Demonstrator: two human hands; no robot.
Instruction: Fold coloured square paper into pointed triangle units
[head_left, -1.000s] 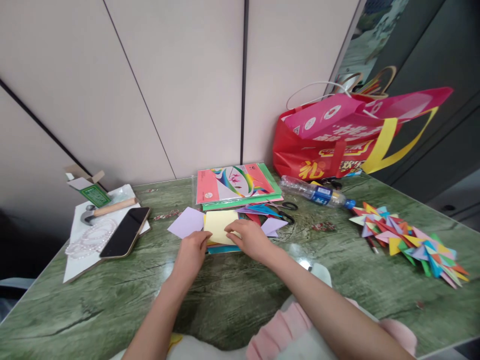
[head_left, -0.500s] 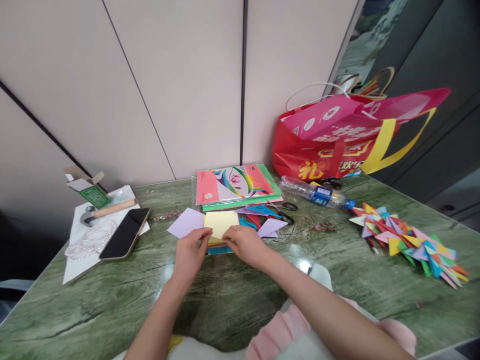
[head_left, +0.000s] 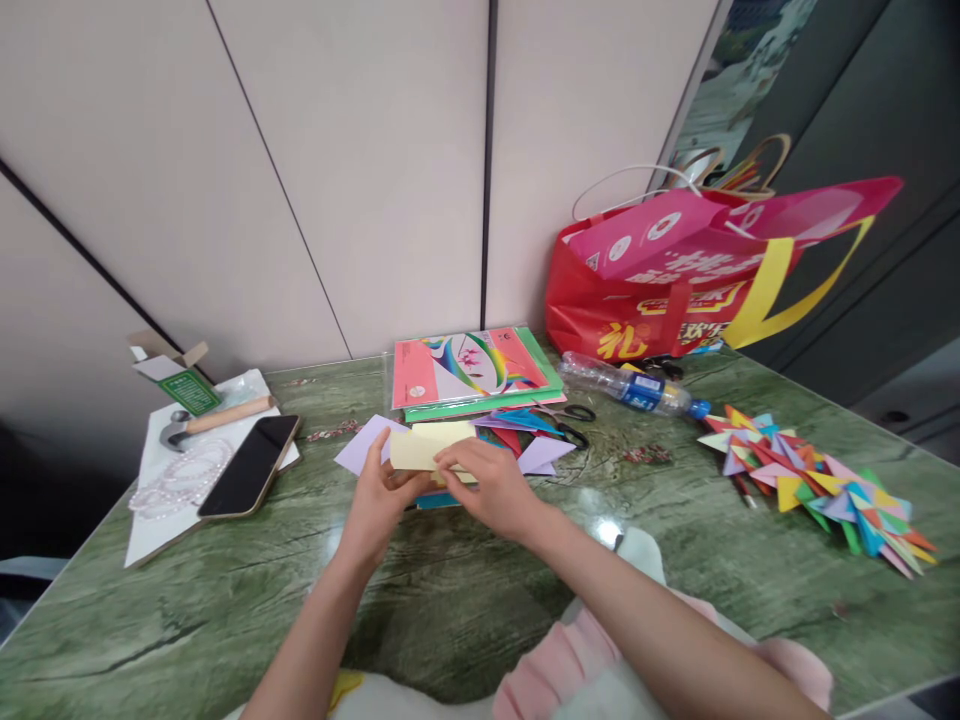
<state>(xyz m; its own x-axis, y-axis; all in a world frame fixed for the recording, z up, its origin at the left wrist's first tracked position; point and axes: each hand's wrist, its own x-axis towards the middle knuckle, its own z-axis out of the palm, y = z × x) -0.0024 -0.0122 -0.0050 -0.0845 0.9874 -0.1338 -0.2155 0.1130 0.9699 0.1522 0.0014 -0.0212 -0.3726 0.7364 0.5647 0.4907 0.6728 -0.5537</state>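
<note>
A pale yellow sheet of paper (head_left: 414,452) is lifted and tilted above a small stack of coloured paper (head_left: 441,499). My left hand (head_left: 379,502) grips its left end between thumb and fingers. The fingers of my right hand (head_left: 489,484) are closed on its lower right part; their tips partly hide the edge. A lilac paper piece (head_left: 361,447) lies just beyond my left hand. Past my right hand are folded blue paper pieces (head_left: 521,420), another lilac piece (head_left: 546,452) and black-handled scissors (head_left: 576,412), partly covered by paper.
Behind the stack lies a packet of coloured paper (head_left: 472,370). To the right are a plastic bottle (head_left: 649,390), a red bag (head_left: 645,290) and a chain of folded paper (head_left: 817,480). A phone (head_left: 251,468), hammer (head_left: 217,418) and green box (head_left: 187,388) sit at left.
The pale yellow sheet has come up off the stack and tilted, shifting slightly left. My left hand has turned and spread around its left end; my right hand keeps hold at the right.
</note>
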